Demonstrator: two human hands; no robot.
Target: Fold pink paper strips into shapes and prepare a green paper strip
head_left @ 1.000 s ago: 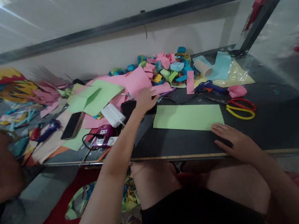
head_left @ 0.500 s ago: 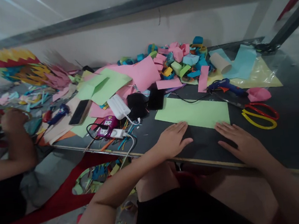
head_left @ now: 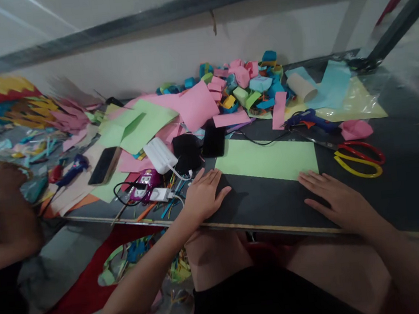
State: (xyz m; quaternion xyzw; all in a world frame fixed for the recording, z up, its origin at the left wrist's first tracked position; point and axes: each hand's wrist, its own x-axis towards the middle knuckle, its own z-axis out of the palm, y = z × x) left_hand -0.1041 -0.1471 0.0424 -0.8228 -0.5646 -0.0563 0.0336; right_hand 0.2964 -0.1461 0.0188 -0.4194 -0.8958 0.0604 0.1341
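A light green sheet of paper lies flat on the dark table in front of me. My left hand is stretched out by its left front corner, fingertips close to the paper's edge. Fingers extended, my right hand rests its fingertips on the sheet's right front corner. Neither hand grips anything. To the right of the paper lie scissors with one red and one yellow handle. A blue glue gun sits behind them, beside a pink paper piece.
Folded paper pieces are heaped at the back, near a cardboard tube. On the left are a white power bank, a purple power strip, and phones. A co-worker's arm is at far left.
My left hand has slid left along the paper's front edge to its left corner. My right hand stays at the right corner. The view has shifted slightly.
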